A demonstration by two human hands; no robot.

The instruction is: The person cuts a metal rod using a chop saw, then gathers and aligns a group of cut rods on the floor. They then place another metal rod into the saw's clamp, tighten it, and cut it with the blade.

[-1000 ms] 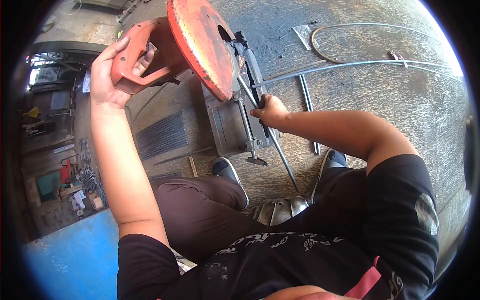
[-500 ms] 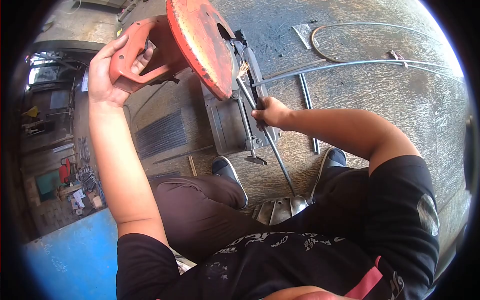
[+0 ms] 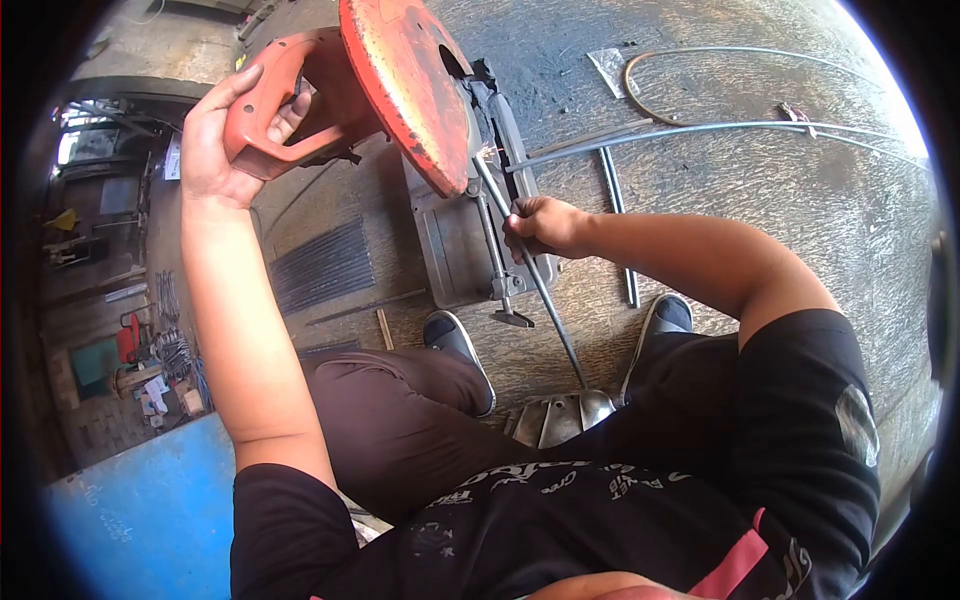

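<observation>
My left hand is closed around the orange handle of a cut-off saw, whose worn orange guard hides most of the blade. Below the guard, my right hand grips a thin metal rod. The rod's upper end meets the saw beside the guard, where a few small sparks show. Its lower end reaches down to a ribbed metal piece between my feet. Under the saw head is the grey base, with a clamp screw and handle.
Long metal bars and a bent rod lie on the floor to the right. A dark ribbed mat is left of the base. A blue surface stands at lower left, near cables and tools.
The saw head and my left hand have shifted slightly right. The spray of sparks is smaller. My right hand stays on the rod, its fingers slightly moved.
</observation>
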